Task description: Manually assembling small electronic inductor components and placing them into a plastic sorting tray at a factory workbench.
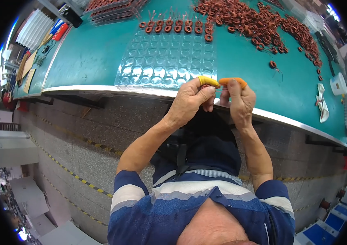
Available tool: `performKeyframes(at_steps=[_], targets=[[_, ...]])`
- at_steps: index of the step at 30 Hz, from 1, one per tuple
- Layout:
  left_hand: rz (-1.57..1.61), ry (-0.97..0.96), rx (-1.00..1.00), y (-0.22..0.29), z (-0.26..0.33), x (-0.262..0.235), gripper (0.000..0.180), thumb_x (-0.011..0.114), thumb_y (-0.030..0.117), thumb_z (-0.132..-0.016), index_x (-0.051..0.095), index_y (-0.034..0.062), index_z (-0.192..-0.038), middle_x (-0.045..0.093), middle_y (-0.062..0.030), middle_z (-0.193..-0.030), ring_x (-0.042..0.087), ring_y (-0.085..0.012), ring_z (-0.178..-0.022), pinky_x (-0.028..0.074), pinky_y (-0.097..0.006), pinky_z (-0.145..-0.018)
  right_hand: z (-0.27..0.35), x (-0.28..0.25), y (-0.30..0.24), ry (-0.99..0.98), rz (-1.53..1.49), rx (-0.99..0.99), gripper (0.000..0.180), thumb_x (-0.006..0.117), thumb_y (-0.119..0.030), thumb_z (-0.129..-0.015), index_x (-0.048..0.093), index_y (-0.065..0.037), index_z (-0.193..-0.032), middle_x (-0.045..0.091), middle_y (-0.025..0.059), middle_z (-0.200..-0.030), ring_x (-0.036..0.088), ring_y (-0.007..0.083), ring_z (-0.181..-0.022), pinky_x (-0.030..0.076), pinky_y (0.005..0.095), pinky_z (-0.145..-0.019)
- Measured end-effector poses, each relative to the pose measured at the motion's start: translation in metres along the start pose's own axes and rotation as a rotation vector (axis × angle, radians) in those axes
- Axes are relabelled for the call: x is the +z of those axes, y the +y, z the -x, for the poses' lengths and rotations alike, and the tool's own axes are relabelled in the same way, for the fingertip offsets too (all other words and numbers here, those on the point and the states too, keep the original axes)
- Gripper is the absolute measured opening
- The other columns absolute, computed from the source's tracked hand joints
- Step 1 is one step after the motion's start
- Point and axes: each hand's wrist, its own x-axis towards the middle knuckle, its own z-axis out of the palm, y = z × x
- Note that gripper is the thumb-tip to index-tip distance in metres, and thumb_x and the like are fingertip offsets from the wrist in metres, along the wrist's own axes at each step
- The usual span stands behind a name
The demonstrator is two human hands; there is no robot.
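Observation:
Close together at the table's front edge, both hands have their fingers pinched. My left hand (185, 102), with a yellow finger cot on its index finger, grips a small copper-red toroid coil (205, 86), mostly hidden by the fingers. My right hand (242, 102) wears an orange finger cot and pinches at the coil's thin wire leads, which barely show between the hands. Just beyond my left hand lies a clear plastic blister tray (153, 61) with round pockets. Toroid coils (177, 29) fill its far rows, their leads pointing away; the nearer pockets hold none.
A large heap of toroid coils (247, 24) spreads over the back right of the green table (87, 57). One loose coil (273, 64) lies nearer. Stacked filled trays (112, 10) stand at the back left. At right are a white tub (338, 84) and a white cloth-like item (323, 104).

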Motion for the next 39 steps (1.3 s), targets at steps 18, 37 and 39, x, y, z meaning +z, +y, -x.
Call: performKeyframes(at_steps=[18,37,39], targets=[[-0.510,0.510,0.289,0.082,-0.121,-0.246,0.019,0.056,0.013,-0.094,0.058,-0.0010,-0.106,0.066,-0.0098,-0.089,0.065,-0.0145,-0.075,0.051,-0.025,-0.066,-0.009,-0.024,0.007,0.098,0.080,0.046,0.033,0.048,-0.028,-0.100,0.065,0.001,-0.101,0.056,0.0010,-0.069,0.051,0.0074,-0.052,0.037,0.0196,-0.047],[-0.612,0.655,0.259,0.063,-0.139,-0.259,0.020,0.069,0.015,-0.085,0.069,0.0003,-0.099,0.066,-0.0004,-0.084,0.057,-0.0072,-0.078,0.044,-0.021,-0.072,-0.011,-0.020,0.001,0.067,0.088,0.142,0.027,0.051,-0.022,-0.099,0.066,0.001,-0.100,0.056,0.0009,-0.064,0.049,0.0061,-0.051,0.037,0.0196,-0.047],[-0.647,0.633,0.260,0.063,-0.139,-0.260,0.019,0.068,0.015,-0.085,0.069,0.0010,-0.098,0.066,0.0005,-0.086,0.057,-0.0067,-0.079,0.043,-0.021,-0.071,-0.011,-0.020,0.001,0.062,0.093,0.140,0.027,0.051,-0.022,-0.099,0.066,0.001,-0.100,0.056,0.0009,-0.063,0.049,0.0061,-0.051,0.037,0.0197,-0.047]])
